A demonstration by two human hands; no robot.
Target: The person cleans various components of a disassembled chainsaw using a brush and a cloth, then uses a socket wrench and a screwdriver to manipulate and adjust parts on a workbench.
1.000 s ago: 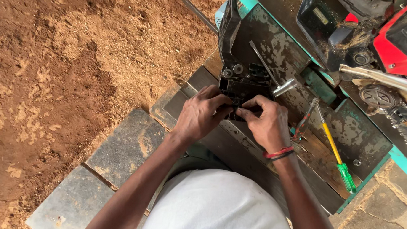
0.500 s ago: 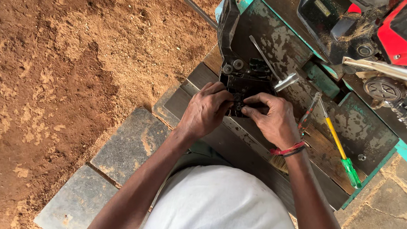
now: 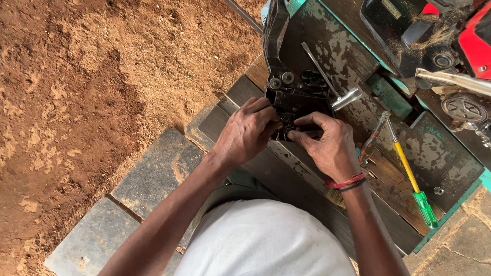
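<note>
Black machine part point(image 3: 294, 99): on worn teal workbench point(image 3: 449, 158), at its near edge. Left hand point(image 3: 245, 133) and right hand point(image 3: 329, 146) pinched on its near end, fingertips meeting. Gripped detail hidden by fingers. Yellow-green screwdriver point(image 3: 412, 181) right of part. Red machine point(image 3: 490, 38) cut off.

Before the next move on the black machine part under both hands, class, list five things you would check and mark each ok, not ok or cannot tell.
1. Both hands on the part: left hand and right hand both touch the black machine part. Ok.
2. Part supported: it rests on the worn teal bench. Ok.
3. Fingertips visible at the contact spot: hidden between the hands. Cannot tell.
4. Tools within reach: the yellow-and-green screwdriver lies to the right; a metal socket wrench lies beside the part. Ok.
5. Loose small hardware: a small fastener lies near the screwdriver. Not ok.
</note>
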